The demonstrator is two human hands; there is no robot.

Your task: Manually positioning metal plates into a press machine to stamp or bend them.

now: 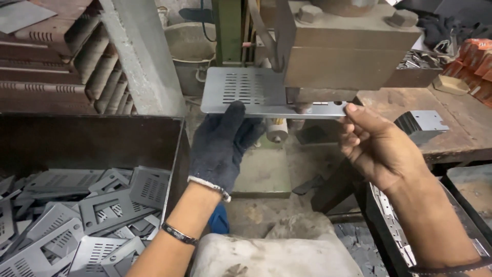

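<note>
A cluttered metal workshop fills the view, with stacked brown louvred panels (48,61) at the far left and a worn wooden bench (451,120) to the right. The heavy press block (348,48) dominates the centre, its bulk hanging over the work. Below left, a dark bin (97,138) holds a heap of grey stamped plates (82,225), each with slots and a cut-out window. The slotted metal plate (246,90) lies flat under the press, its right end tucked beneath the block. It looks thin, stiff and fairly light, probably with sharp sheared edges, so the bare long rim suits gripping better than the slots. The gloved left hand (223,146) is closed on the near edge, thumb on top; the bare right hand (371,146) pinches the plate's right-hand strip between thumb and fingertips. There is open room toward the person and to the left, while the block crowds the right and rear.
</note>
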